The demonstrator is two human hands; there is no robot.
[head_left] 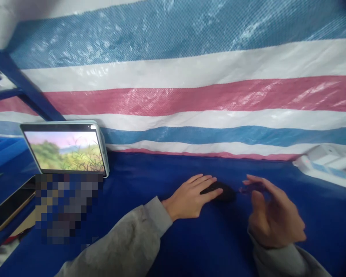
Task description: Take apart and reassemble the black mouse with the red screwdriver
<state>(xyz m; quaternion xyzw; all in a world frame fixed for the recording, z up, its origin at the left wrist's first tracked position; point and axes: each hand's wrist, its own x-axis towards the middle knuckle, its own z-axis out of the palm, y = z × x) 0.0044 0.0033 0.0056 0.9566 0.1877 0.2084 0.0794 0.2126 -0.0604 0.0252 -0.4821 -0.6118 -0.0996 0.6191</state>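
Note:
My left hand (pixel 190 195) reaches in from a grey sleeve and lies over a dark, rounded object that looks like a black computer mouse (pixel 225 192). Its fingers rest along the far side and its thumb across the top, so part of the mouse is covered. To the right, my right hand (pixel 276 215) is raised slightly above the table, palm turned inward. Its fingers are curved and its thumb stands apart from them. A dark purplish patch shows by its fingertips; whether that is a shadowed finger or a small item is unclear.
A blue surface (pixel 127 215) lies under both hands. At left stand a tablet (pixel 66 150) showing a picture, a phone (pixel 13 202) and a blurred-out patch. White boxes (pixel 331 165) sit at far right. A striped plastic sheet (pixel 190 100) hangs behind, beside a blue metal frame (pixel 31 88).

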